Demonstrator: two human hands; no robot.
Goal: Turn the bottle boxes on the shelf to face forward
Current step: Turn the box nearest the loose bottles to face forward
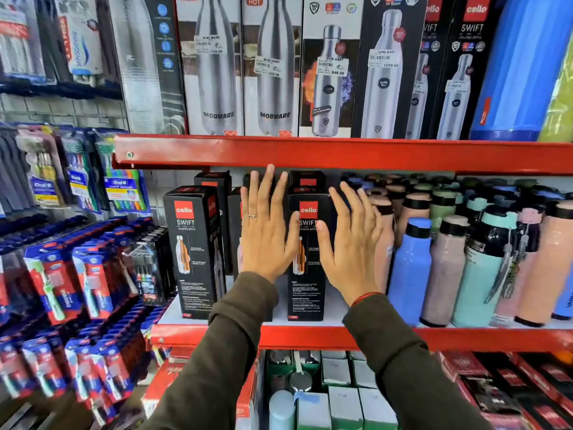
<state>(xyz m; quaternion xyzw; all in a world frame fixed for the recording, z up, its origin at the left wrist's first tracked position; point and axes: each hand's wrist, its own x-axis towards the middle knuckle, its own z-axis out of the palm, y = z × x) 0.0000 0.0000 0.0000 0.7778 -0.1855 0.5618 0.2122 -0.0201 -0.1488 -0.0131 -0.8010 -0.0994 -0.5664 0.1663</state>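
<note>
Left hand (267, 231) and right hand (350, 240) spread flat, fingers apart; black bottle box (305, 274) stands between them.

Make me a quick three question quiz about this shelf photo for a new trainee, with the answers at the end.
1. True or false: the left hand wears a ring.
2. Which brand is printed on the black box between the hands? A) Modware B) Cello C) Oral-B
3. Fill in: right of the right hand, next to the pink bottles, stands a loose ____ bottle with a black collar.

Key: 1 true; 2 B; 3 blue. Both hands are open, fingers spread, on either side of the box, gripping nothing.
</note>
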